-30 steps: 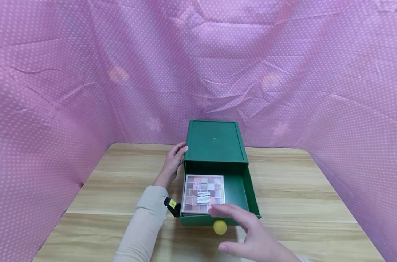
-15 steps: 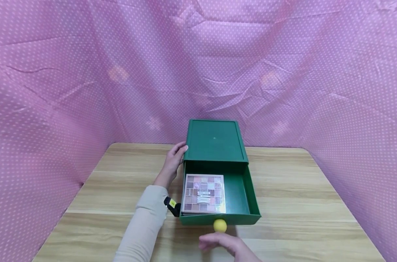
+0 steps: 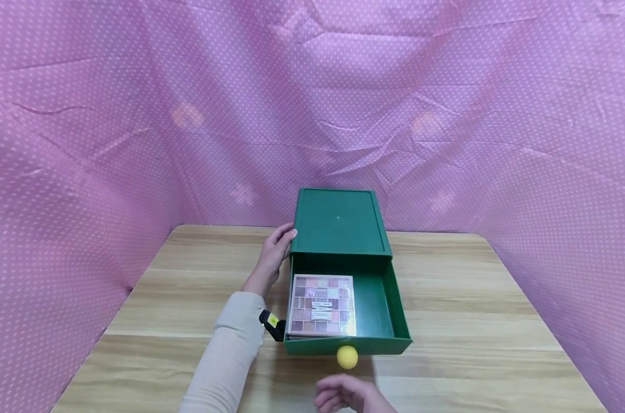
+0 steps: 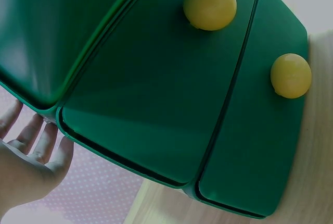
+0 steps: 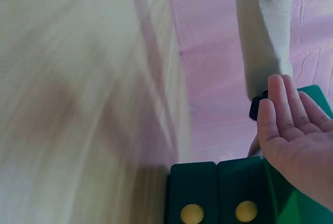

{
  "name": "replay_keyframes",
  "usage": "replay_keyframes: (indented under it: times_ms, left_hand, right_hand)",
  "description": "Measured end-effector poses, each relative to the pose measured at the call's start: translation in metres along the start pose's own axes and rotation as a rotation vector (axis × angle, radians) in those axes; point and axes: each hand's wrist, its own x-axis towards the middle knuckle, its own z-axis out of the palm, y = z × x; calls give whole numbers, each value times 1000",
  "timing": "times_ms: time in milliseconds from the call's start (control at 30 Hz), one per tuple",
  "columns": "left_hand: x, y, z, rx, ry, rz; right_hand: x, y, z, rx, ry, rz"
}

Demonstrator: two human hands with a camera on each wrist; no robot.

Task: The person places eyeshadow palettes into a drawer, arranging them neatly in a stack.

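A green plastic drawer cabinet (image 3: 338, 221) stands on the table, its top drawer (image 3: 377, 315) pulled out toward me. Inside that drawer, on the left, lies an eyeshadow palette (image 3: 320, 307) with a grid of pinkish and brown pans; something thin shows beneath it. My left hand (image 3: 272, 255) rests against the cabinet's left side, fingers extended in the left wrist view. Just below the drawer's yellow round knob (image 3: 347, 357) is my right hand (image 3: 351, 393), apart from it. In the right wrist view this hand (image 5: 299, 143) has its fingers loosely straight, palm showing, holding nothing.
Two closed lower drawers with yellow knobs (image 4: 209, 5) show in the left wrist view. A wood-grain table (image 3: 472, 321) lies under the cabinet. Pink dotted cloth (image 3: 317, 115) hangs behind and at both sides. A black strap device (image 3: 272, 325) is on the left forearm.
My right hand has drawn back from over the drawer's front, down and slightly left, to below the knob. My left hand, the drawer and the palette have stayed in place.
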Motion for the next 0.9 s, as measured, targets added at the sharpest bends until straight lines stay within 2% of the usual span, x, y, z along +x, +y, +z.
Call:
replay_keyframes:
  times_ms: [100,267,333,500,900]
  left_hand:
    - [0,1,1,8,0,-4]
    - [1,1,0,5,1,-7]
    - [2,0,0,0,3,-7]
    - [2,0,0,-4,5,-4]
    - [2,1,-1,1,-8,7]
  right_hand:
    - [0,3,-2,24,82,44]
    - [2,0,1,49,294,123]
    - [2,-1,1,45,341,119]
    - [0,-4,-5,26,373,58]
    - [3,-8,-2,62,454,33]
